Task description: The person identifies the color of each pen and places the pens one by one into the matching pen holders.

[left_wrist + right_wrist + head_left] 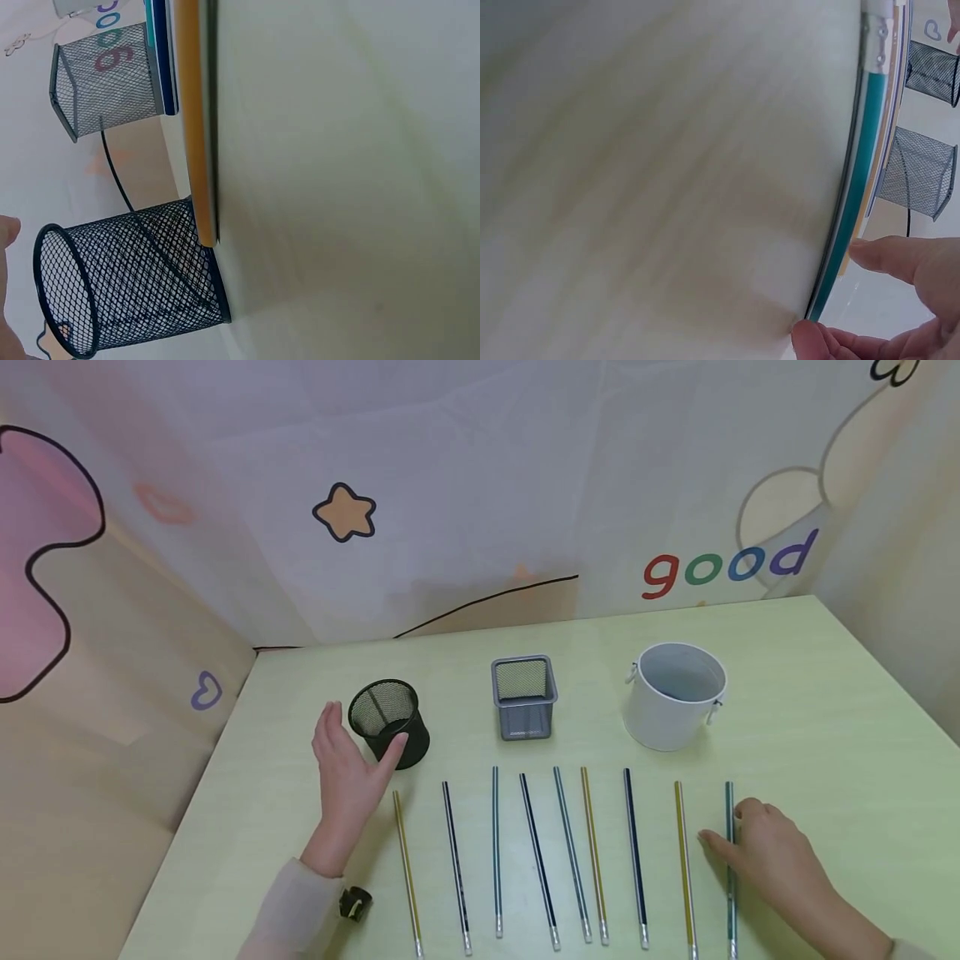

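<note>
My left hand [348, 781] is held up beside a round black mesh pen cup [411, 739], its thumb in front of the cup and its fingers at the cup's left. The left wrist view shows the cup [142, 277] upright, with only a bit of the hand at the frame's edge. My right hand [780, 852] is over the rightmost teal pencil [730, 810], thumb on one side and curved fingers on the other, with the thumb apart from them. In the right wrist view, fingertips lie close against the teal pencil [859, 165].
Several pencils, yellow, dark blue and teal, lie in a row, such as a yellow pencil [682, 843]. Behind them stand a square grey mesh holder [525, 722] and a white bucket [660, 718]. A small black object [356, 903] is by the left sleeve. A printed cloth [480, 485] hangs behind.
</note>
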`<move>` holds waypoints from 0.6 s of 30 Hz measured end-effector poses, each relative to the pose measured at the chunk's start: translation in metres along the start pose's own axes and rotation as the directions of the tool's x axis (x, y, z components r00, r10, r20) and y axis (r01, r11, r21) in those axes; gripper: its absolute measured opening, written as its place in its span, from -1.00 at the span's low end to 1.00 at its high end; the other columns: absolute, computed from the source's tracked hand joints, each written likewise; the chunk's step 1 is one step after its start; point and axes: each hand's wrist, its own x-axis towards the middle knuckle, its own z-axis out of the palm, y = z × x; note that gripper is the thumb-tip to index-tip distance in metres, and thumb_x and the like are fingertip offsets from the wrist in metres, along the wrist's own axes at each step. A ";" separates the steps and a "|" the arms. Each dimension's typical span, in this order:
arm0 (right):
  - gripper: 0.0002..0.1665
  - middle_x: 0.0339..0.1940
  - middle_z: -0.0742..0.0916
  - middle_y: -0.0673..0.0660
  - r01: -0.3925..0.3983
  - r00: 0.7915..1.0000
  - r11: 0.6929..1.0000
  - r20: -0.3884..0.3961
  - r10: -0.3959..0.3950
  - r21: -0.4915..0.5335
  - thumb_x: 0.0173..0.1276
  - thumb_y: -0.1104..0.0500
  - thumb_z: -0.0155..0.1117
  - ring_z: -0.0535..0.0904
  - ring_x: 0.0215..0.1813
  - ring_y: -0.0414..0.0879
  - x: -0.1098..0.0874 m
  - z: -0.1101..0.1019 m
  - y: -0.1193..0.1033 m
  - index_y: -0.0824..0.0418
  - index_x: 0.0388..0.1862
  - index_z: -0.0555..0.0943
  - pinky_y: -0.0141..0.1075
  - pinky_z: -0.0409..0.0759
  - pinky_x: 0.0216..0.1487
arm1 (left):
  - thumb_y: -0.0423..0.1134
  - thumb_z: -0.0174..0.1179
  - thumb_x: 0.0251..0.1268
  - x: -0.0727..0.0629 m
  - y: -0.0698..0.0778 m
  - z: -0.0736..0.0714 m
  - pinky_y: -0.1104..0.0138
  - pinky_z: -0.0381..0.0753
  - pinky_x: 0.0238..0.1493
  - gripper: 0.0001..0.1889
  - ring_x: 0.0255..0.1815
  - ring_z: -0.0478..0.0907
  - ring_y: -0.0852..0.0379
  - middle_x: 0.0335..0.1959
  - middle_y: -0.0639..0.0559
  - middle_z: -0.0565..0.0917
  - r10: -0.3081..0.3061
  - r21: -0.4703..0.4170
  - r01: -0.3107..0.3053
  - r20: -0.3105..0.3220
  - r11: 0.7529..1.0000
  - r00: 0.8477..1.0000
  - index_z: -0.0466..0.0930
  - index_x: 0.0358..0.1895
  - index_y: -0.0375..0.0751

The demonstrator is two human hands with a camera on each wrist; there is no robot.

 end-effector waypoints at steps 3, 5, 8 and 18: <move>-0.41 -0.47 0.55 0.36 -0.020 1.000 1.000 0.022 0.020 0.001 0.18 0.09 0.35 0.46 -0.43 0.05 0.002 0.000 0.000 0.66 -0.25 0.40 -0.07 0.53 -0.41 | 0.01 0.34 0.05 0.002 -0.001 0.000 -0.12 0.17 0.33 -0.04 0.36 0.08 -0.36 0.33 -0.48 0.16 -0.033 0.017 0.032 0.024 0.999 0.999 0.03 0.33 -0.57; -0.41 -0.47 0.55 0.35 -0.027 0.999 1.000 0.028 0.027 0.004 0.18 0.09 0.35 0.45 -0.42 0.05 0.002 0.000 0.000 0.65 -0.24 0.41 -0.07 0.52 -0.41 | 0.03 0.34 0.05 0.003 -0.001 0.001 -0.11 0.17 0.34 -0.02 0.37 0.08 -0.35 0.33 -0.47 0.16 -0.060 0.025 0.059 0.043 0.998 0.997 0.02 0.34 -0.56; -0.41 -0.47 0.55 0.34 -0.032 0.999 0.999 0.034 0.031 0.010 0.17 0.09 0.36 0.45 -0.42 0.04 0.003 -0.001 0.000 0.64 -0.24 0.41 -0.09 0.51 -0.42 | 0.04 0.35 0.05 0.005 -0.002 0.001 -0.09 0.16 0.35 0.01 0.39 0.06 -0.33 0.35 -0.46 0.13 -0.111 0.019 0.110 0.081 0.994 0.991 -0.02 0.36 -0.56; -0.59 -0.62 0.49 0.16 -0.012 1.000 1.000 0.023 0.011 0.014 0.17 0.13 0.34 0.37 -0.53 -0.03 0.003 0.000 0.000 0.47 -0.48 0.43 -0.26 0.35 -0.56 | -0.03 0.34 0.09 0.011 -0.006 0.001 -0.10 0.09 0.39 0.02 0.40 0.01 -0.34 0.36 -0.48 0.06 -0.208 -0.076 0.224 0.179 0.972 0.962 -0.11 0.40 -0.54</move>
